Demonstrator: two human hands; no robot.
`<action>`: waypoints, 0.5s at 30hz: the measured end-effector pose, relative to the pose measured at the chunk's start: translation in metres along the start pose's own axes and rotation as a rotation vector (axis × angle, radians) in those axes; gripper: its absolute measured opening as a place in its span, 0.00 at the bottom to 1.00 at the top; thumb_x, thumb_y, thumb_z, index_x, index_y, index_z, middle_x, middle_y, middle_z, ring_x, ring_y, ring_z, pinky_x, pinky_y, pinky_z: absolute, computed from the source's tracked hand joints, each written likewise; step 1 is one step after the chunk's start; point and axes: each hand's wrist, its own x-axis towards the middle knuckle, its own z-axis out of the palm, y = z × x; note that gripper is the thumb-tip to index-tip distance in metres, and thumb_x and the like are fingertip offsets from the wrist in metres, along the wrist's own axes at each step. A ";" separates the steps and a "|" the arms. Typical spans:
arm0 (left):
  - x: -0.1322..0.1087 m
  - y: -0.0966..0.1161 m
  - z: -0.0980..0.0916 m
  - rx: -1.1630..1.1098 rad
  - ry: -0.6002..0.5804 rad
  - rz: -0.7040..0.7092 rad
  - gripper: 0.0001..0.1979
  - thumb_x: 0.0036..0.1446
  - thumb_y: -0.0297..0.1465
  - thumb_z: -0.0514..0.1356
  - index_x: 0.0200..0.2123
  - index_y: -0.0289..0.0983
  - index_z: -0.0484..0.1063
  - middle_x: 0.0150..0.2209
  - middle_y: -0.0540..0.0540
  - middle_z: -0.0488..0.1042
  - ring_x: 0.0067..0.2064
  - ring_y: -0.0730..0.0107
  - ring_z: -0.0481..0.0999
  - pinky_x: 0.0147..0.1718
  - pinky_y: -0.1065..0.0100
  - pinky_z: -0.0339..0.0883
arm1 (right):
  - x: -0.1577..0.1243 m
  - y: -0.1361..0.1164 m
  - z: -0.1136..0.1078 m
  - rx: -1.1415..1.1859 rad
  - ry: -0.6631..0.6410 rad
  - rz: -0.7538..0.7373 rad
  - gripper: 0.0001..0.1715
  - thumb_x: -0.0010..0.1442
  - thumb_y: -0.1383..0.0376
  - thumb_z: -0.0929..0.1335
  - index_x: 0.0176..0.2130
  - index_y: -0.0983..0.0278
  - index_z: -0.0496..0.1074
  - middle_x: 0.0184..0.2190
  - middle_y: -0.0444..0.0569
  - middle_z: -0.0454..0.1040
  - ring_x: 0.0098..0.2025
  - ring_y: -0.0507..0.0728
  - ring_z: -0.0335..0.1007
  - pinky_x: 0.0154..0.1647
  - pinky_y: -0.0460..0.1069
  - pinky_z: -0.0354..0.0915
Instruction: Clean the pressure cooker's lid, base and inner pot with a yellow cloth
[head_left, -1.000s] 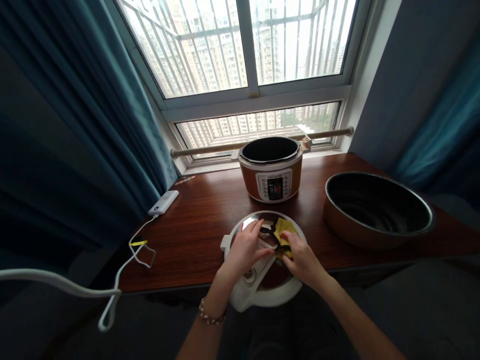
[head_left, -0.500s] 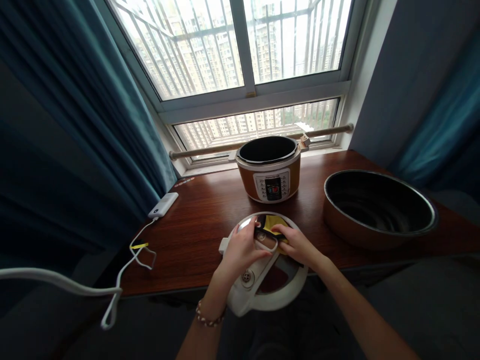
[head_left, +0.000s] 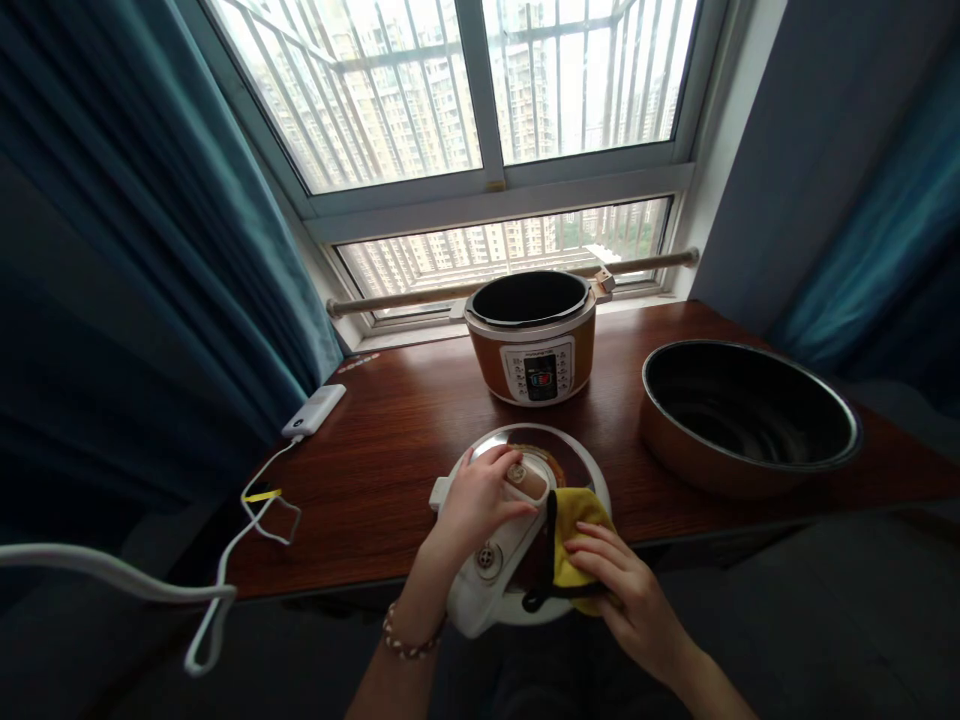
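A round pressure cooker lid, white-rimmed with a brown shiny top, lies at the table's front edge and juts out past it. My left hand is closed around the handle in the lid's middle. Under my right hand is a yellow cloth with black edging, pressed against the right front part of the lid. The fingers of that hand are bent over the cloth. Behind the lid stands the brown and white electric pressure cooker, uncovered, its control panel facing me.
A big brown pot with a dark inside stands at the right. On the left lie a white power bank and its white cable, which hangs over the edge of the wooden table. A window and blue curtains lie beyond.
My right hand has moved the cloth from behind the lid's handle to the right front of the lid. My left hand stays on the handle. The view has shifted slightly.
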 end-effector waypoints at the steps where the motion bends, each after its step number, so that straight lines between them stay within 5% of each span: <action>1: 0.000 0.000 0.000 -0.001 0.003 0.004 0.32 0.37 0.41 0.69 0.48 0.43 0.67 0.52 0.46 0.69 0.52 0.56 0.67 0.58 0.51 0.46 | 0.002 0.005 -0.003 0.009 0.030 0.037 0.32 0.47 0.77 0.60 0.49 0.56 0.67 0.51 0.46 0.69 0.60 0.59 0.54 0.59 0.60 0.56; 7: 0.001 0.003 -0.002 0.012 0.010 0.000 0.32 0.37 0.39 0.69 0.49 0.42 0.67 0.51 0.46 0.69 0.51 0.56 0.68 0.54 0.55 0.54 | 0.051 0.052 -0.021 0.062 0.172 0.202 0.24 0.50 0.74 0.59 0.46 0.62 0.69 0.49 0.50 0.70 0.55 0.57 0.62 0.59 0.57 0.56; 15: 0.004 0.006 -0.005 0.027 -0.005 -0.024 0.32 0.34 0.38 0.70 0.46 0.41 0.69 0.48 0.46 0.70 0.48 0.55 0.68 0.46 0.59 0.63 | 0.138 0.067 -0.020 -0.096 -0.035 0.191 0.23 0.51 0.71 0.61 0.47 0.66 0.70 0.47 0.51 0.72 0.49 0.58 0.67 0.53 0.54 0.61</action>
